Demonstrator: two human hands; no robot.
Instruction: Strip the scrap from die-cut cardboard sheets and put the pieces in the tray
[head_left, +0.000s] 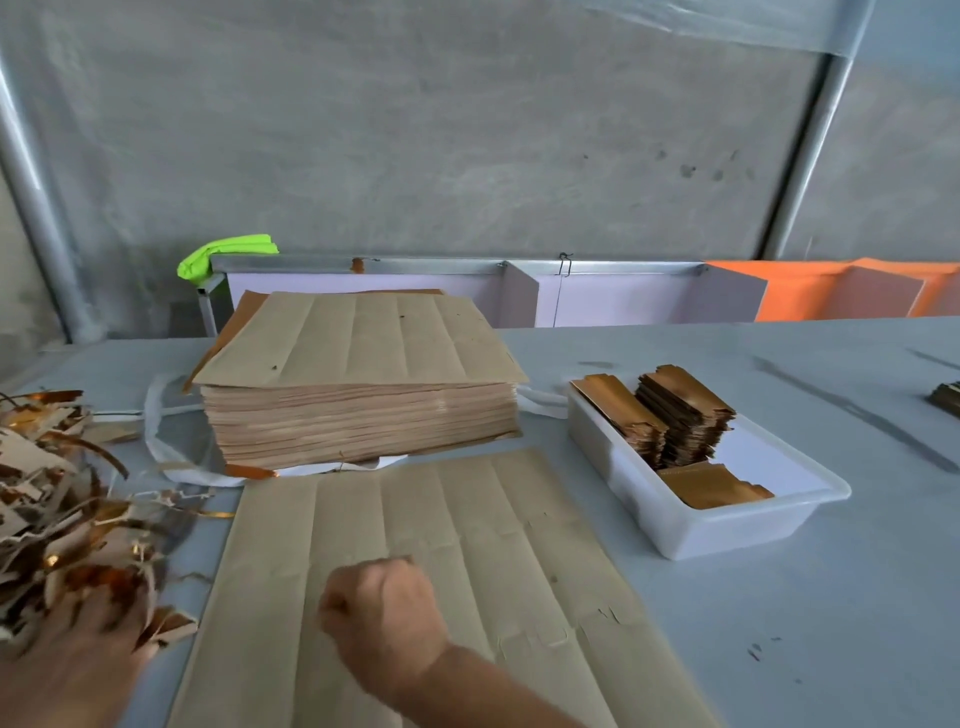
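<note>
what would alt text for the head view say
A right hand rests as a fist on a die-cut cardboard sheet while the left hand touches a scrap pile. Behind lie a sheet stack and a tray of gold pieces.

One loose die-cut sheet (441, 561) lies flat at the near edge of the surface (779, 597), and one tall stack of sheets (358, 415) stands behind it, too many to count. One white tray (727, 525) toward the right edge holds two upright stacks of gold pieces (685, 415) and one low lot of pieces (711, 486) lying flat. One heap of scrap (57, 499) sits at the left edge, and two hands show: the left hand (88, 644) and the right hand (384, 618).
</note>
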